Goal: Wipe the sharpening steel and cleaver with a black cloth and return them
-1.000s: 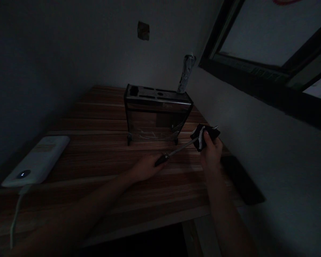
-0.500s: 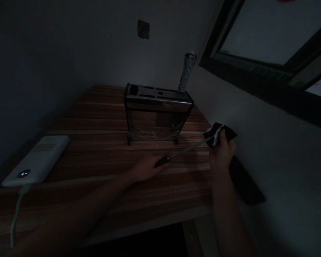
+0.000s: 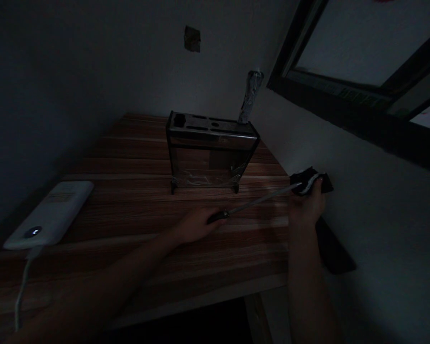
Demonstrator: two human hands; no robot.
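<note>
The scene is very dark. My left hand [image 3: 194,224] is closed round the dark handle of a long thin metal rod or blade [image 3: 260,199] that points up to the right. At the rod's far end my right hand [image 3: 306,209] pinches a dark cloth with a pale edge [image 3: 310,181], folded round the tip. Both hands hover above the right part of a striped wooden table [image 3: 136,200]. Behind them stands an empty knife holder [image 3: 209,150] with a slotted metal top and clear sides.
A white power bank [image 3: 50,215] with a lit dot and a white cable lies at the table's left. A foil-wrapped tube [image 3: 250,97] leans in the far corner. A white wall and a dark window frame [image 3: 358,119] run along the right. A dark flat object [image 3: 331,248] lies by the table's right edge.
My right hand has slid the cloth outward along the rod, from near its middle to its tip at the right. The left hand has held the handle still.
</note>
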